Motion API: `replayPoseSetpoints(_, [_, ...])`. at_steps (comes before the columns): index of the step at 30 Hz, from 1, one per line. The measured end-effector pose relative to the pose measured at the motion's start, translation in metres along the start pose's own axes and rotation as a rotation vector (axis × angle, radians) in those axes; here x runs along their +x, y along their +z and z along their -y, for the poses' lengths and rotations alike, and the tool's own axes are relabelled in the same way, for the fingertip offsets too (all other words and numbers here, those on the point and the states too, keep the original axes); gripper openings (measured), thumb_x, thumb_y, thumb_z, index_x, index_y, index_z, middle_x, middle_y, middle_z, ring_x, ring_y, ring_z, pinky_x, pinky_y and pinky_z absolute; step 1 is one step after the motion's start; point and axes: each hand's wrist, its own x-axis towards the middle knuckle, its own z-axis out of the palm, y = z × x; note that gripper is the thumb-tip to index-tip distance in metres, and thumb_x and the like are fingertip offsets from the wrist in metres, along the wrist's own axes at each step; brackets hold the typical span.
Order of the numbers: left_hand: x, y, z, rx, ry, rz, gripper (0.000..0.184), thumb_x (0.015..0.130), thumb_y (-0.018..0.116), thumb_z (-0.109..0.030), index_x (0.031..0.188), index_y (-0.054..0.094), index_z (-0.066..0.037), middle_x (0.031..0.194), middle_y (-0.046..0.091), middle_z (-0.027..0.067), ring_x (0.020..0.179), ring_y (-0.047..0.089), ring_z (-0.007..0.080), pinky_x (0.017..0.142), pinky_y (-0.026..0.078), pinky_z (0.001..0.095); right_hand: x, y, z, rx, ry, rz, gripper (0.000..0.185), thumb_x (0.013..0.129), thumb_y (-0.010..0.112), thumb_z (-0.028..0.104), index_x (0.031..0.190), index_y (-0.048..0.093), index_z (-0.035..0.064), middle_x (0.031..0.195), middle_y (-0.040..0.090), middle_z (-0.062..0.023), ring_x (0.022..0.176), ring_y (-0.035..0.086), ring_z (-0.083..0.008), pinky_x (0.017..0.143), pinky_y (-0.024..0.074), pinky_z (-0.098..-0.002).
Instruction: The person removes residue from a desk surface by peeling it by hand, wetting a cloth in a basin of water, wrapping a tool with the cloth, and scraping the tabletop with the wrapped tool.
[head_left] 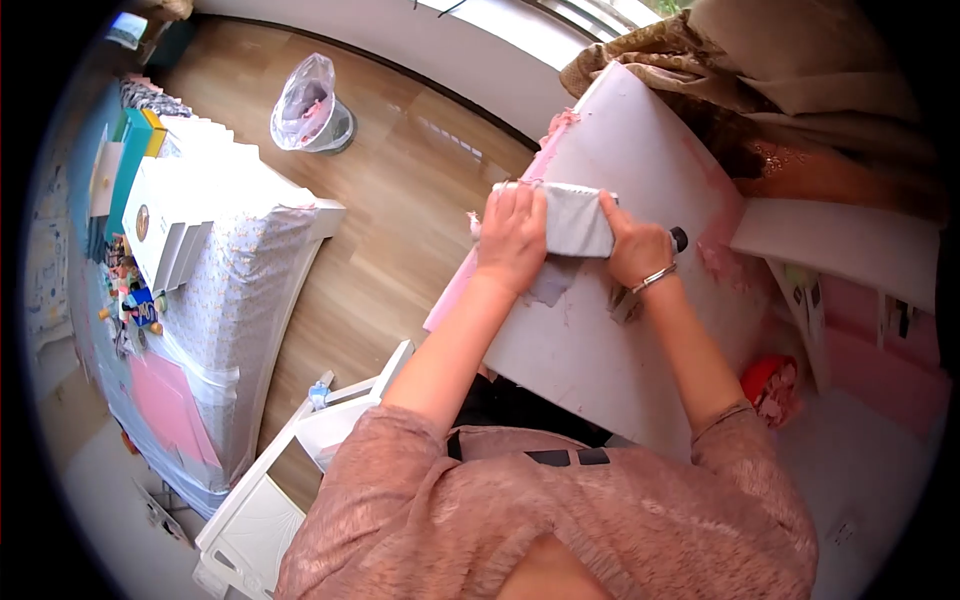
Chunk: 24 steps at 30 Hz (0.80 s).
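At the white table (590, 350), the left hand (512, 235) clasps the left end of a grey cloth-covered block (580, 228), its long axis running left to right, white edge facing away; the right hand (640, 255) grasps its right end.
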Motion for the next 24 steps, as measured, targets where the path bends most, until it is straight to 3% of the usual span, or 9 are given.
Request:
replayPoseSetpoints(4, [0.002,-0.018,0.01,-0.167,0.039,0.107,0.049,0.064,0.056,-0.002,0.113,0.048,0.001,0.115,0.049,0.0156,0.112,0.043,0.031,0.098,0.033,0.0375,-0.008,0.008,-0.009,-0.028,0.064,-0.059,0.056,0.067,0.053,0.007,0.122,0.05,0.0133,0.069,0.058,-0.0073,0.058,0.057,-0.0287,0.056,0.0468,-0.0381])
replayPoseSetpoints(6, [-0.011,-0.044,0.022,-0.529,0.013,0.195,0.061,0.063,0.062,-0.007,0.121,0.045,-0.001,0.122,0.046,0.0158,0.119,0.038,0.0306,0.101,0.029,0.0372,-0.025,0.008,-0.016,-0.006,-0.016,-0.129,0.051,0.069,0.056,0.009,0.119,0.054,0.0104,0.068,0.057,-0.0089,0.057,0.055,-0.0274,0.051,0.0425,-0.0363])
replayPoseSetpoints(8, [-0.032,-0.038,0.048,-0.616,-0.119,0.182,0.063,0.068,0.068,-0.016,0.125,0.043,-0.002,0.127,0.042,0.0154,0.123,0.036,0.0272,0.1,0.031,0.0364,-0.04,0.006,-0.018,0.003,-0.042,-0.15,0.047,0.07,0.058,0.012,0.117,0.055,0.0088,0.066,0.056,-0.0084,0.056,0.054,-0.0266,0.05,0.0409,-0.0356])
replayPoseSetpoints(10, [-0.045,-0.016,0.072,-0.768,-0.759,0.053,0.062,0.075,0.067,-0.019,0.128,0.039,-0.003,0.125,0.044,0.0139,0.114,0.045,0.0224,0.091,0.04,0.0344,-0.054,0.005,-0.02,0.012,-0.067,-0.172,0.045,0.072,0.059,0.016,0.116,0.056,0.0072,0.065,0.055,-0.0079,0.054,0.053,-0.0257,0.049,0.0393,-0.0348])
replayPoseSetpoints(11, [-0.045,-0.013,0.077,-0.765,-0.766,0.049,0.062,0.075,0.067,-0.019,0.128,0.039,-0.003,0.125,0.044,0.0139,0.114,0.045,0.0224,0.091,0.04,0.0344,-0.06,0.006,-0.021,0.019,-0.08,-0.196,0.043,0.072,0.058,0.017,0.114,0.057,0.0078,0.063,0.052,-0.0071,0.053,0.051,-0.025,0.048,0.0382,-0.035])
replayPoseSetpoints(13, [-0.031,-0.023,0.077,-1.365,-1.249,0.321,0.047,0.079,0.066,-0.018,0.12,0.048,-0.001,0.111,0.056,0.0122,0.094,0.056,0.0164,0.077,0.046,0.0296,-0.068,0.007,-0.021,0.038,-0.103,-0.257,0.041,0.072,0.058,0.018,0.111,0.059,0.0074,0.059,0.047,-0.0059,0.051,0.049,-0.0243,0.048,0.0373,-0.0348])
replayPoseSetpoints(17, [-0.037,-0.003,0.087,-1.397,-0.997,0.347,0.026,0.08,0.064,-0.012,0.103,0.059,0.0,0.088,0.064,0.0076,0.074,0.059,0.0121,0.065,0.048,0.0253,-0.085,0.005,-0.021,0.052,-0.065,-0.212,0.044,0.071,0.06,0.018,0.113,0.058,0.0067,0.061,0.049,-0.0067,0.053,0.05,-0.0247,0.05,0.0375,-0.0354])
replayPoseSetpoints(19, [-0.038,-0.005,0.088,-1.419,-0.864,0.108,0.013,0.081,0.063,-0.01,0.09,0.062,0.0,0.078,0.064,0.0061,0.068,0.059,0.0113,0.062,0.049,0.0236,-0.092,0.002,-0.02,0.04,-0.042,-0.174,0.047,0.07,0.061,0.017,0.115,0.056,0.0057,0.063,0.05,-0.0073,0.055,0.051,-0.0253,0.051,0.0383,-0.0359])
replayPoseSetpoints(24, [-0.041,-0.036,0.113,-1.342,-0.869,-0.165,0.009,0.084,0.057,-0.002,0.091,0.061,0.0,0.079,0.064,0.0067,0.068,0.059,0.0095,0.06,0.05,0.0231,-0.116,0.008,-0.021,0.041,0.007,-0.169,0.052,0.068,0.061,0.013,0.119,0.053,0.0049,0.068,0.054,-0.0083,0.06,0.054,-0.0259,0.054,0.04,-0.0352])
